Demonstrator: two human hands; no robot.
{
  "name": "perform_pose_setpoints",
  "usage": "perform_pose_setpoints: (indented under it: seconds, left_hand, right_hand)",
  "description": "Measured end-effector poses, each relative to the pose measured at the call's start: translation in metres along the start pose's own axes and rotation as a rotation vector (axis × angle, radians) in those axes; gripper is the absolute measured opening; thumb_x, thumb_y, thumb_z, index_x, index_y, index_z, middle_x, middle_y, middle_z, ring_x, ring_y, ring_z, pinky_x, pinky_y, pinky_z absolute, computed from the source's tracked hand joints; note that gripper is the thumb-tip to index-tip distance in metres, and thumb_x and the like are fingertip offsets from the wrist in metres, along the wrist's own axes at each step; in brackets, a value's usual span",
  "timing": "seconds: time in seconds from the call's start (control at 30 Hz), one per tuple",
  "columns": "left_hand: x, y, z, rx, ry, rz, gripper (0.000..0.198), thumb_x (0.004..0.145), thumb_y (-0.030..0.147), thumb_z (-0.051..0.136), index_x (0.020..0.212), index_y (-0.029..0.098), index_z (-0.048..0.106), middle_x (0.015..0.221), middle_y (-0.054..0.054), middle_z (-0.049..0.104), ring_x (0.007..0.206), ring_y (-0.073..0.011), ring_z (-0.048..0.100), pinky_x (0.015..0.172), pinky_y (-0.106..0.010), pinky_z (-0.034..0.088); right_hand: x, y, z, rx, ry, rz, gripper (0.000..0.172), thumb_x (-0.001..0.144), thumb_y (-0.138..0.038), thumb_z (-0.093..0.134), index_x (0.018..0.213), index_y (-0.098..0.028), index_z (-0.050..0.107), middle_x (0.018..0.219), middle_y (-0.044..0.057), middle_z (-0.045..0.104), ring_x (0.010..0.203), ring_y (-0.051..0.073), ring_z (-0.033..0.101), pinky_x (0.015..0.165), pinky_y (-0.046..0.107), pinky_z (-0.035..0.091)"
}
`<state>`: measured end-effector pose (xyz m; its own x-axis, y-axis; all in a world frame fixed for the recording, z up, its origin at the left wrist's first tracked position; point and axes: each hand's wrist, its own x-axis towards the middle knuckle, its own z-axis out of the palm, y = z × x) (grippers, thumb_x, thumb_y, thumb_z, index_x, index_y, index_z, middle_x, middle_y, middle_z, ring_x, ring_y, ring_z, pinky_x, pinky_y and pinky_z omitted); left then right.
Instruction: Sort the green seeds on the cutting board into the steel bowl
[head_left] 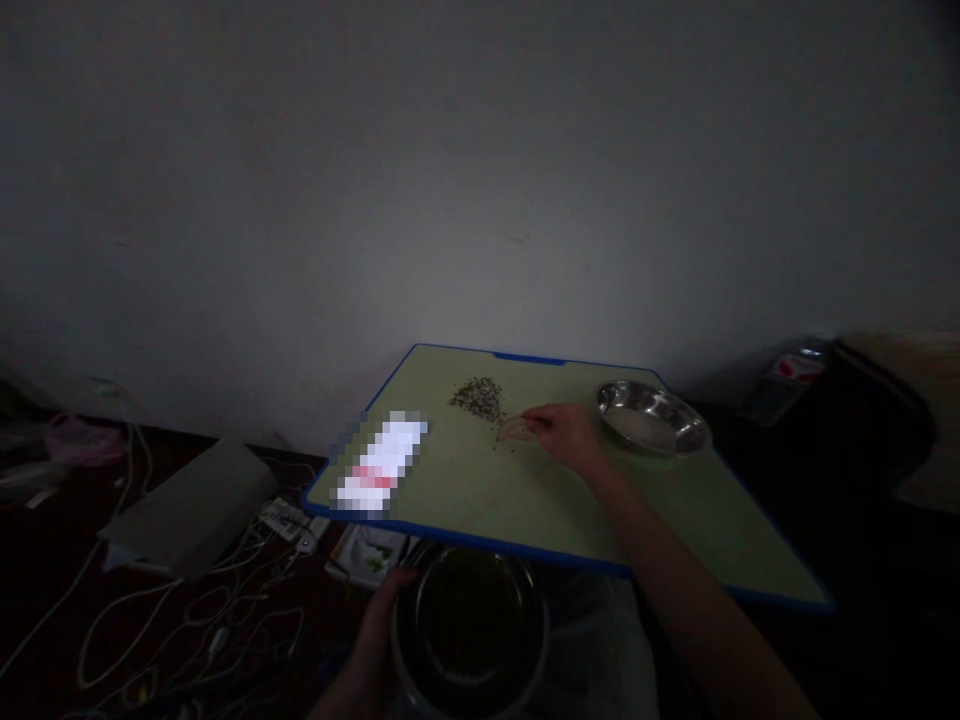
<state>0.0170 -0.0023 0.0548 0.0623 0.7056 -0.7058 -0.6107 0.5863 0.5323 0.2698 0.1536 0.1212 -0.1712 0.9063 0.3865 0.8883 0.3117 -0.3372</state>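
left hand (379, 625): fingers curled on rim of dark steel bowl (469, 630) below the worktop (540, 500); rigid, likely slick, best held at the rim | right hand (566, 435): fingers pressed together on a small pale scoop-like piece (514, 428) | seed pile (478, 396) just beyond: light, loose | shallow steel dish (652, 415) to the right

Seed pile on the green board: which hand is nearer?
Right. The right hand rests on the green board just beside the seed pile, to its right. The left hand is off the board's near edge, gripping the rim of a dark bowl.
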Motion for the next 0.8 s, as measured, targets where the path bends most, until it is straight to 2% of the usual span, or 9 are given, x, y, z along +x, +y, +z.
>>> perform_pose_setpoints:
  seconds: [0.13,0.33,0.43,0.53,0.8]
  left_hand:
    - [-0.0009,-0.0007,0.0024,0.014,-0.014,0.022,0.041,0.086,0.015,0.047,0.051,0.013,0.069,0.043,-0.004,0.065,0.041,-0.0149,0.056,0.046,-0.024,0.044]
    - [0.0012,-0.0033,-0.0013,-0.013,-0.045,-0.032,0.036,0.086,0.019,0.048,0.061,0.011,0.073,0.055,-0.007,0.072,0.05,-0.0181,0.063,0.055,-0.027,0.048]
    - [0.0048,-0.0037,-0.005,-0.001,-0.062,-0.017,0.036,0.086,0.02,0.051,0.058,0.012,0.072,0.053,-0.006,0.071,0.046,-0.0168,0.061,0.055,-0.027,0.047]
    - [0.0041,-0.0029,-0.004,0.006,-0.03,0.004,0.039,0.087,0.017,0.049,0.055,0.012,0.071,0.048,-0.005,0.069,0.045,-0.0158,0.06,0.053,-0.026,0.046]
    - [-0.0005,-0.0019,0.0005,0.003,-0.028,0.022,0.041,0.087,0.017,0.048,0.053,0.012,0.071,0.047,-0.005,0.068,0.045,-0.0156,0.06,0.053,-0.026,0.046]
  right_hand:
    - [0.0,-0.0027,-0.0026,0.017,-0.038,0.004,0.024,0.081,-0.019,0.058,0.095,-0.023,0.078,0.095,0.005,0.076,0.081,0.021,0.071,0.075,0.029,0.051]
    - [-0.0006,-0.0059,-0.0006,-0.013,-0.026,0.021,0.025,0.081,-0.021,0.057,0.095,-0.025,0.078,0.092,0.004,0.077,0.081,0.02,0.071,0.073,0.027,0.05]
    - [-0.0004,-0.0036,0.0011,-0.093,0.012,0.067,0.025,0.081,-0.023,0.056,0.093,-0.025,0.078,0.089,0.005,0.077,0.079,0.021,0.07,0.071,0.027,0.05]
    - [0.0004,-0.0018,0.0012,-0.111,0.039,0.115,0.026,0.082,-0.025,0.055,0.094,-0.025,0.078,0.089,0.006,0.077,0.081,0.022,0.07,0.072,0.028,0.05]
    - [0.0008,-0.0091,0.0051,-0.098,-0.008,0.101,0.026,0.083,-0.024,0.055,0.096,-0.023,0.078,0.092,0.007,0.076,0.085,0.023,0.07,0.073,0.028,0.048]
